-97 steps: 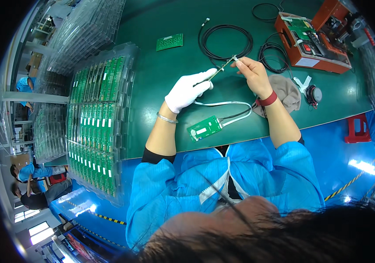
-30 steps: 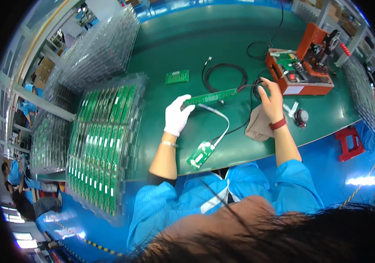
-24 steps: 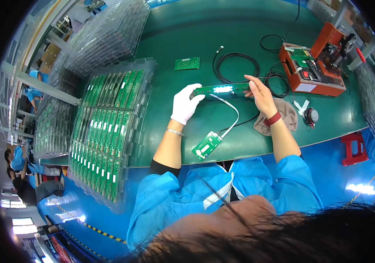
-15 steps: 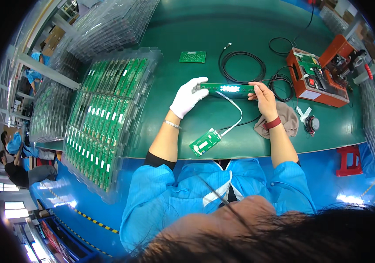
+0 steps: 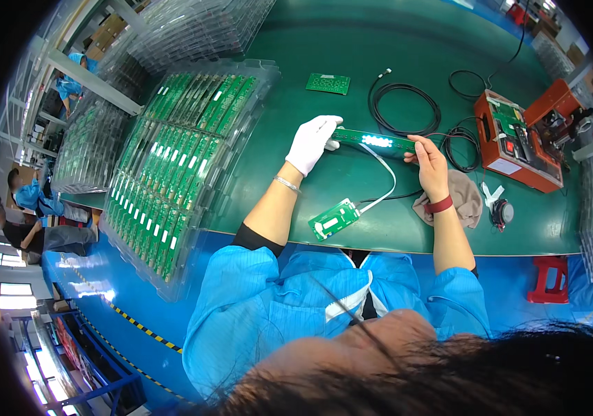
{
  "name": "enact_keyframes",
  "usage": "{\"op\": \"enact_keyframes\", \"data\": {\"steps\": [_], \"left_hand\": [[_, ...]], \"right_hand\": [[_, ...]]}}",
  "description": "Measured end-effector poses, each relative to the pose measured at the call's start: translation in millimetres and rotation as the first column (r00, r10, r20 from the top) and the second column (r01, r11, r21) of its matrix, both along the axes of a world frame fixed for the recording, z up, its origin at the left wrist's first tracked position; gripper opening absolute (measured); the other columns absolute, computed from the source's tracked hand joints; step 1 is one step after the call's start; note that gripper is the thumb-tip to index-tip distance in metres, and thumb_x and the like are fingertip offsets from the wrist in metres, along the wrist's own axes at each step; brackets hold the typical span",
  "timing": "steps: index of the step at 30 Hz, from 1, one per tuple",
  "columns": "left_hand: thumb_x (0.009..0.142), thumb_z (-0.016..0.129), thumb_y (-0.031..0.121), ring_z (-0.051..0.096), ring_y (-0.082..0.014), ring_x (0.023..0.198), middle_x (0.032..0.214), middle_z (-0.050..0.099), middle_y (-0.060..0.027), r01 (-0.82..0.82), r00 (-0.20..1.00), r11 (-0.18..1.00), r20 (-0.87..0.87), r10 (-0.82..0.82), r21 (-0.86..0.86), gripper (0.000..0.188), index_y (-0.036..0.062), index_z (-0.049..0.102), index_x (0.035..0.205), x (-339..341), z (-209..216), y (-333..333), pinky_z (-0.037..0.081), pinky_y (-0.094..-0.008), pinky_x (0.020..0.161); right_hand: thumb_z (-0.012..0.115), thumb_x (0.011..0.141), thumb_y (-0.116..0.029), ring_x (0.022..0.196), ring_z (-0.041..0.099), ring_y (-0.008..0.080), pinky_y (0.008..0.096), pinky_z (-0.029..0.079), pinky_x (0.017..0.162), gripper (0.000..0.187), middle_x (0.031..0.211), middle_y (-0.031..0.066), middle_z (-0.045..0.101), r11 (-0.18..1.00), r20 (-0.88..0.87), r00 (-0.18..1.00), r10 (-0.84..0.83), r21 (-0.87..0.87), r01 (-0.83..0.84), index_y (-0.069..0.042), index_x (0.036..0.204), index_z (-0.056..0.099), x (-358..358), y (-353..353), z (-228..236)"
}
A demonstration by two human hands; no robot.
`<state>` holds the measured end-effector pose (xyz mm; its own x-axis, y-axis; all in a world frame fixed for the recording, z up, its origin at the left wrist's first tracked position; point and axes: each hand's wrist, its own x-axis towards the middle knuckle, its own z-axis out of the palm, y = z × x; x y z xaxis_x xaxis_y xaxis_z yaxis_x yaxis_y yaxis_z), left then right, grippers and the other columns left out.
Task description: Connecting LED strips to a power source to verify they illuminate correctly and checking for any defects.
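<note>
A narrow green circuit board [image 5: 395, 144] with a patch of brightly lit white LEDs stretches between my hands above the table. My left hand [image 5: 312, 144], in a white glove, pinches its left end. Bare and with a red band at the wrist, my right hand [image 5: 429, 165] grips the right end. From the board a white ribbon cable [image 5: 388, 173] curves down to a smaller green board [image 5: 334, 219] lying near the table's front edge. Beside my right wrist lies a crumpled brown cloth [image 5: 464, 197].
Left stands a clear plastic tray [image 5: 231, 163] filled with rows of narrow green boards, with stacked trays [image 5: 196, 31] behind. A coiled black cable [image 5: 407, 84], another green board [image 5: 328, 84] and an orange test fixture [image 5: 511, 166] lie further back. A red stool [image 5: 548, 281] is at right.
The view has shifted, so the table's things appear further right. The lit board stays between both hands and now tilts slightly down at its right end.
</note>
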<state>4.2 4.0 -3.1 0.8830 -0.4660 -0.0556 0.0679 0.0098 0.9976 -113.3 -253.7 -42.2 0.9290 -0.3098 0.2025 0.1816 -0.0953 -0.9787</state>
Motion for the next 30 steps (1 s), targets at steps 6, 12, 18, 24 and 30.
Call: {"op": "enact_keyframes", "data": {"steps": [6, 12, 18, 24, 30], "left_hand": [[0.095, 0.053, 0.012, 0.066, -0.0185, 0.085, 0.103, 0.067, -0.0109, 0.049, 0.996, 0.998, 0.07, -0.047, -0.027, 0.03, -0.0012, 0.061, 0.121, 5.0, -2.9, 8.5, 0.054, -0.0271, 0.079], [0.091, 0.056, 0.009, 0.066, -0.018, 0.088, 0.103, 0.068, -0.0112, 0.047, 0.981, 0.999, 0.19, -0.041, -0.024, 0.029, -0.0022, 0.062, 0.117, 8.0, -5.1, 7.5, 0.052, -0.0249, 0.081], [0.092, 0.055, 0.005, 0.063, -0.0188, 0.093, 0.108, 0.067, -0.0125, 0.056, 0.956, 0.998, 0.288, -0.056, 0.009, 0.031, -0.0018, 0.06, 0.122, 13.9, -13.1, 9.7, 0.052, -0.027, 0.085], [0.092, 0.056, 0.005, 0.063, -0.0187, 0.093, 0.106, 0.067, -0.0124, 0.056, 0.952, 0.998, 0.303, -0.049, -0.013, 0.031, -0.0019, 0.06, 0.121, 15.7, -15.8, 10.4, 0.052, -0.0269, 0.085], [0.091, 0.056, 0.005, 0.063, -0.0184, 0.094, 0.105, 0.067, -0.0125, 0.065, 0.964, 0.997, 0.259, -0.051, -0.045, 0.031, -0.0026, 0.06, 0.121, 14.6, -16.6, 9.4, 0.052, -0.027, 0.085]], "right_hand": [[0.048, 0.101, -0.015, 0.083, 0.062, 0.0139, 0.0238, 0.051, 0.077, 0.028, 0.098, 0.0071, 0.065, 0.998, -0.079, 0.995, 0.061, 0.001, -0.061, -0.002, 0.123, 0.062, -4.3, 2.6, 9.2], [0.049, 0.099, -0.012, 0.087, 0.062, 0.0155, 0.0245, 0.05, 0.078, 0.028, 0.105, 0.0072, 0.064, 0.971, 0.007, 0.998, 0.067, -0.228, -0.064, -0.001, 0.122, 0.062, -3.5, -1.6, 6.1], [0.05, 0.097, -0.008, 0.09, 0.062, 0.0168, 0.025, 0.05, 0.078, 0.028, 0.112, 0.0074, 0.062, 0.953, 0.032, 0.995, 0.09, -0.294, -0.077, -0.002, 0.12, 0.064, -3.1, -2.2, 9.1], [0.05, 0.096, -0.006, 0.089, 0.062, 0.0172, 0.025, 0.05, 0.078, 0.027, 0.113, 0.0077, 0.061, 0.953, 0.021, 0.997, 0.077, -0.295, -0.067, -0.002, 0.118, 0.065, -4.6, 1.7, 11.6], [0.052, 0.092, -0.002, 0.083, 0.06, 0.0164, 0.0249, 0.048, 0.073, 0.027, 0.106, 0.0069, 0.063, 0.958, 0.06, 0.997, 0.048, -0.286, -0.029, -0.003, 0.114, 0.068, -4.4, 3.1, 10.5]]}}
